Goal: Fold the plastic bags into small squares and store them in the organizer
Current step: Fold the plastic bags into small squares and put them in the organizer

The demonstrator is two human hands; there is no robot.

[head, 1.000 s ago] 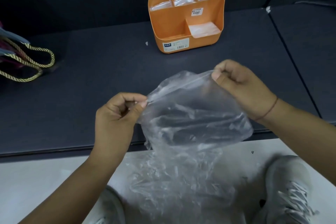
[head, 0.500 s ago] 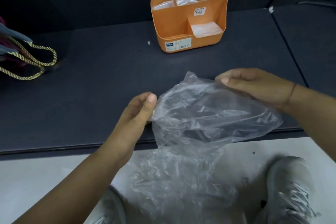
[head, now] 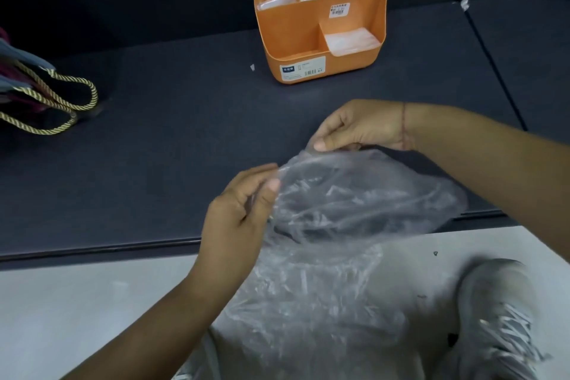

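A crumpled clear plastic bag (head: pixel 354 203) hangs over the front edge of the dark table (head: pixel 154 163), its lower part drooping toward the floor. My left hand (head: pixel 243 213) pinches the bag's left edge. My right hand (head: pixel 361 126) pinches its top edge between thumb and fingers. An orange organizer (head: pixel 308 34) stands at the back of the table; folded clear bags sit in its three rear slots and in its front right compartment.
A bag with gold rope handles (head: pixel 55 102) lies at the table's left edge. A small white scrap (head: pixel 252 67) lies left of the organizer. Below the table edge are a pale floor (head: pixel 77 302) and my grey shoe (head: pixel 499 318).
Both hands have lowered the bag from a stretched, held-up pose toward the table. My right hand turned palm down and moved left, so the two hands are closer together.
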